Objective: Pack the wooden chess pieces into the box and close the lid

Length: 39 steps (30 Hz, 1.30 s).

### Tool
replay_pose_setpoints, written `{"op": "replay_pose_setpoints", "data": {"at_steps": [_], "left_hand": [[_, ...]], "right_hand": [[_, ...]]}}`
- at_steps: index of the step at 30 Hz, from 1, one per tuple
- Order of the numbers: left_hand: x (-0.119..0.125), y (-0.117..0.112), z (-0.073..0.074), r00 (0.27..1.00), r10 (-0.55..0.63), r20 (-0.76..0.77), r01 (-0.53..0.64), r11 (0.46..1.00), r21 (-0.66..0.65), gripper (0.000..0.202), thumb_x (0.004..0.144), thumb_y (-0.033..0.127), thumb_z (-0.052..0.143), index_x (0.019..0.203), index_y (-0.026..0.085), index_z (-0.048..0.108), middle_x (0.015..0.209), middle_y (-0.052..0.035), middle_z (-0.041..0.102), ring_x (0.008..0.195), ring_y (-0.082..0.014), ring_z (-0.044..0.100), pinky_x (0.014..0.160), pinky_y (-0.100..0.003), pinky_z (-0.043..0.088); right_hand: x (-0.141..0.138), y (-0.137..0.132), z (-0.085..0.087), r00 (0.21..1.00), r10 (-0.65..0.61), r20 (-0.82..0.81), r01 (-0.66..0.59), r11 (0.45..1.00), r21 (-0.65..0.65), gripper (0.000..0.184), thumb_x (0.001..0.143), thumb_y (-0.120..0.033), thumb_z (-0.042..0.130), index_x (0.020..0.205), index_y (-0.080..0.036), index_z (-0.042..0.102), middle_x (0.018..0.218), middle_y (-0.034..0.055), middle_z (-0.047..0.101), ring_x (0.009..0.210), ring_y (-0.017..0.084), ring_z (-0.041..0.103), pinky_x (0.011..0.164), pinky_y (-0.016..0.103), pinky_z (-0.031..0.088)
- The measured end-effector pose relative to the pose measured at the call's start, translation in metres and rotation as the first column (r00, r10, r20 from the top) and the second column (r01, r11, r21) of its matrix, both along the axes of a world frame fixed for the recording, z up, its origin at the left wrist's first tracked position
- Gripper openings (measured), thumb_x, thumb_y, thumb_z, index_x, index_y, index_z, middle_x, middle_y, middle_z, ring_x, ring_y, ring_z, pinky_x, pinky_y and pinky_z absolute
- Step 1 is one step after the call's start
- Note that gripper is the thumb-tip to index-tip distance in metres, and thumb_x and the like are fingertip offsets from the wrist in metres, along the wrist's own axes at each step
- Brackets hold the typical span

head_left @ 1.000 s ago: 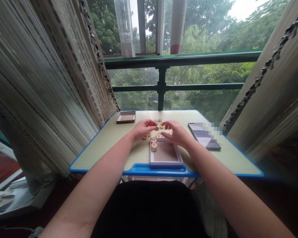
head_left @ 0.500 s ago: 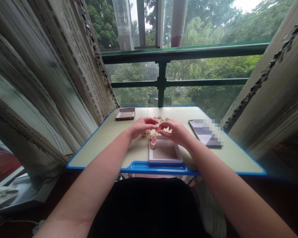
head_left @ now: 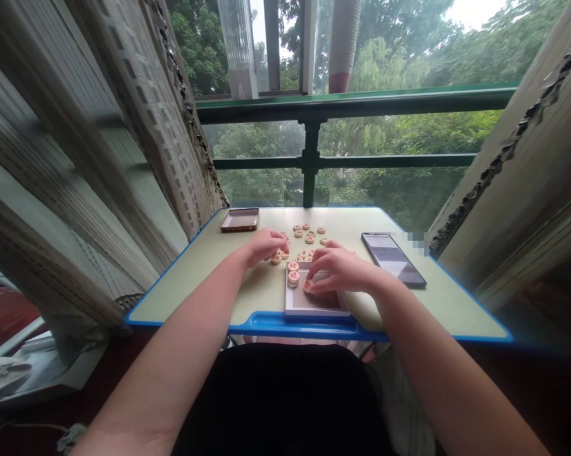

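Note:
My right hand [head_left: 330, 269] is closed on a xiangqi piece [head_left: 307, 286] with red marking, holding it low inside the white box tray [head_left: 318, 310]. Along the left side of that tray, red-marked xiangqi pieces [head_left: 293, 277] stand stacked in a row. My left hand [head_left: 266, 244] is over the loose pieces [head_left: 276, 259] just left of the tray's far corner. Its fingers are curled together, and what they grip, if anything, is hidden. Farther back, several loose pieces [head_left: 309, 239] lie scattered; others sit against the tray's far edge, partly covered by my right hand.
A brown-rimmed box lid [head_left: 239, 220] lies at the table's far left. The phone [head_left: 394, 259] rests on the right side. The table [head_left: 195, 278] has a blue raised edge and a groove [head_left: 304, 324] at the front. Curtains [head_left: 138, 126] hang on both sides, with a green railing [head_left: 361, 104] behind.
My hands, close together over the pieces before, have separated. The right came down into the tray with a xiangqi piece; the left moved slightly left and down to the loose pieces.

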<state>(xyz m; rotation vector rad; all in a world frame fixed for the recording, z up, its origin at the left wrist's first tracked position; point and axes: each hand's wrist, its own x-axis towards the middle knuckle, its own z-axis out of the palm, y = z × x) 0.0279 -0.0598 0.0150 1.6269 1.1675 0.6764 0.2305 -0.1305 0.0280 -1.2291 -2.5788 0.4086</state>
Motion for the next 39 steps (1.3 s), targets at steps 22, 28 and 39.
{"op": "replay_pose_setpoints", "data": {"at_steps": [22,28,39], "left_hand": [[-0.017,0.0,-0.002,0.841,-0.491,-0.227,0.393,0.844,-0.365,0.018,0.063,0.026,0.063,0.072,0.011,0.063,0.061,-0.0056,0.068,0.04,-0.0064,0.051,0.036,-0.016,0.015],[-0.016,-0.003,0.001,0.853,-0.467,-0.232,0.366,0.854,-0.37,0.018,0.06,0.026,0.065,0.071,0.012,0.062,0.062,-0.0051,0.068,0.041,-0.0065,0.051,0.037,-0.016,0.018],[-0.016,-0.002,0.001,0.839,-0.478,-0.26,0.378,0.855,-0.354,0.023,0.059,0.031,0.068,0.072,0.013,0.062,0.062,-0.0049,0.067,0.045,-0.0079,0.054,0.037,-0.016,0.018]], "right_hand": [[-0.007,0.003,-0.008,0.999,0.041,0.025,-0.04,0.998,-0.042,0.031,0.066,-0.052,0.066,0.068,-0.023,0.073,0.079,0.0047,0.061,0.086,0.022,0.046,0.076,0.031,0.034],[-0.01,0.006,-0.009,0.998,0.055,0.01,-0.054,0.998,-0.023,0.032,0.067,-0.053,0.065,0.072,-0.022,0.072,0.081,0.0042,0.061,0.084,0.02,0.047,0.077,0.031,0.034],[-0.016,0.0,-0.007,0.997,0.078,0.002,-0.078,0.997,-0.004,0.022,0.066,-0.044,0.07,0.069,-0.022,0.071,0.077,0.0033,0.06,0.086,0.02,0.048,0.077,0.03,0.035]]}}
